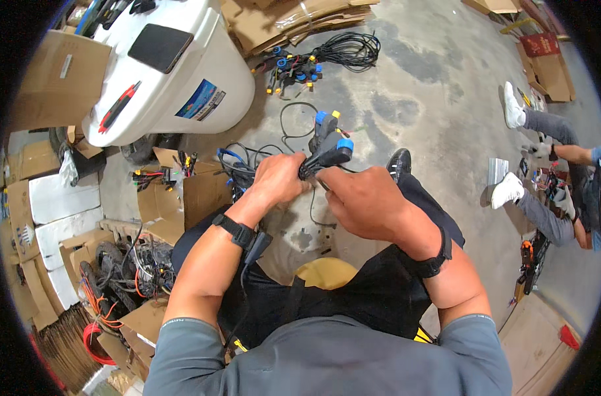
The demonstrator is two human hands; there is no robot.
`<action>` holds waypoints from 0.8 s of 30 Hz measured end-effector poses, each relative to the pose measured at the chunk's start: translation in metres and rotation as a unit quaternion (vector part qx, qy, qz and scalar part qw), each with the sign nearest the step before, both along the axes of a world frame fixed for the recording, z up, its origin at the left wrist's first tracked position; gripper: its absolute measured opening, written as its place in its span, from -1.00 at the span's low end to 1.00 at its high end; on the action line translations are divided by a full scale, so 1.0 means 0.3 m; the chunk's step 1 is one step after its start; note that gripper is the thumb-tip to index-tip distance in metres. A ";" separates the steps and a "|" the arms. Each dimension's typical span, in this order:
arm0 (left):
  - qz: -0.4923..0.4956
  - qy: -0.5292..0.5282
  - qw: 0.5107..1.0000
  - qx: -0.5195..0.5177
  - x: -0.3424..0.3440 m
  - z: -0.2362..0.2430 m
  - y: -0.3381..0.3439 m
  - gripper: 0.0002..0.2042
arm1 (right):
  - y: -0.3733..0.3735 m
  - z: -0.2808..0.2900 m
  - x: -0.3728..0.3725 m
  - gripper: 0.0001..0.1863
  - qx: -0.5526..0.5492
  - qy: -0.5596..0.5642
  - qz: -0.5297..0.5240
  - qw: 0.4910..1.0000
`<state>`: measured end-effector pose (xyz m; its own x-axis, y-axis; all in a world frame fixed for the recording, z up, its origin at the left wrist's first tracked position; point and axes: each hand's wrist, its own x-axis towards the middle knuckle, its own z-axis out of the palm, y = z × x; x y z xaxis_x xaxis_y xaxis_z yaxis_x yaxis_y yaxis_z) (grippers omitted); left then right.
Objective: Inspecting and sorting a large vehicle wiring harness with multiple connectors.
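Note:
A bundle of black cables (329, 153) with blue and yellow connectors on its ends is held up in front of me. My left hand (282, 178) is closed round the bundle just below the connectors. Close beside it, my right hand (365, 200) is closed with its fingers curled in at a black cable (346, 169) by the bundle's side; the fingertips are partly hidden. Loose black cables (246, 162) trail behind my left hand, and a loop of cable (284, 122) lies on the floor beyond.
A coiled cable bundle (345, 51) lies on the floor ahead. On the left stands a white bucket (231, 86) with a phone (160, 47) and a red pen (120, 107) on its lid. Open cardboard boxes (211, 198) sit lower left. Another person (551, 221) works at the right.

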<state>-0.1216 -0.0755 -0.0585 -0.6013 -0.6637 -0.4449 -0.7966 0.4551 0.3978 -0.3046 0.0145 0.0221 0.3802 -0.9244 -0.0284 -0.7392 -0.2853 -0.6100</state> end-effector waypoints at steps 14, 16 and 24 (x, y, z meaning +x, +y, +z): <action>0.081 0.048 0.993 -0.074 0.008 -0.005 -0.033 -0.57 | 0.021 -0.015 0.075 -0.77 0.228 -0.267 -0.048 0.935; 0.065 0.069 0.993 -0.066 0.011 -0.023 -0.033 -0.59 | 0.028 0.001 0.096 -0.72 0.264 -0.326 -0.081 0.904; 0.057 0.046 0.997 -0.002 -0.003 -0.032 -0.042 -0.66 | 0.061 -0.018 0.112 -0.75 0.193 -0.337 -0.055 0.920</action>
